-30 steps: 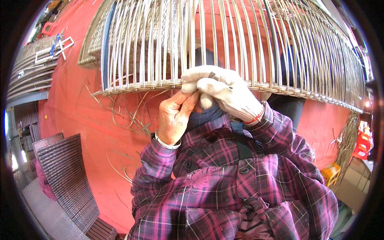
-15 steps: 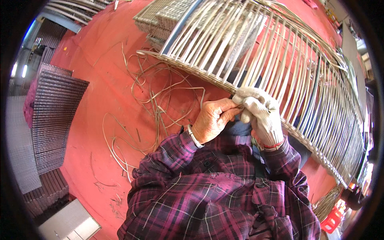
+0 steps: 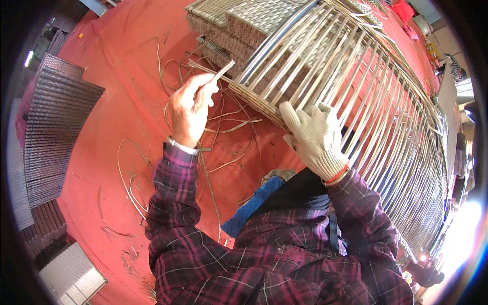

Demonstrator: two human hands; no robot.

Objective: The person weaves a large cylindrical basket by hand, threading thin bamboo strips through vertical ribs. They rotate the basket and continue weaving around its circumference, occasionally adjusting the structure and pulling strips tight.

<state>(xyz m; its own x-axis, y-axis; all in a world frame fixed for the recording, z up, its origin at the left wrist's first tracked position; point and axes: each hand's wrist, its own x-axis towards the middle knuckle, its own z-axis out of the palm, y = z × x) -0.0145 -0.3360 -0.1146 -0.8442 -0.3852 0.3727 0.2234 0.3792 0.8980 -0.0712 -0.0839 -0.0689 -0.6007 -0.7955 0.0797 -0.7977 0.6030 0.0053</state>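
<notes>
My bare left hand (image 3: 189,109) pinches a short, pale rattan-like strip (image 3: 223,71), its end sticking up past the fingertips. The hand is raised beside the left end of a long slatted panel. That wicker panel (image 3: 378,96) has close rows of pale strips and a woven rim (image 3: 259,103) along its near edge. On this rim rests my right hand (image 3: 316,134) in a white knit glove, its fingers bent over the edge and the slats. Parts of the gloved fingertips are hidden behind the rim.
Loose, tangled strips (image 3: 223,122) lie on the red floor (image 3: 117,122) at the left. Woven grey-brown pieces (image 3: 213,25) are stacked beyond the panel. Dark woven panels (image 3: 58,127) stand far left, near a whitish box (image 3: 73,274). A blue cloth (image 3: 254,206) is near my lap.
My hands have parted from being together at the rim. The left moved up and left with the strip; the right shifted slightly left onto the rim. The view has also turned a little.
</notes>
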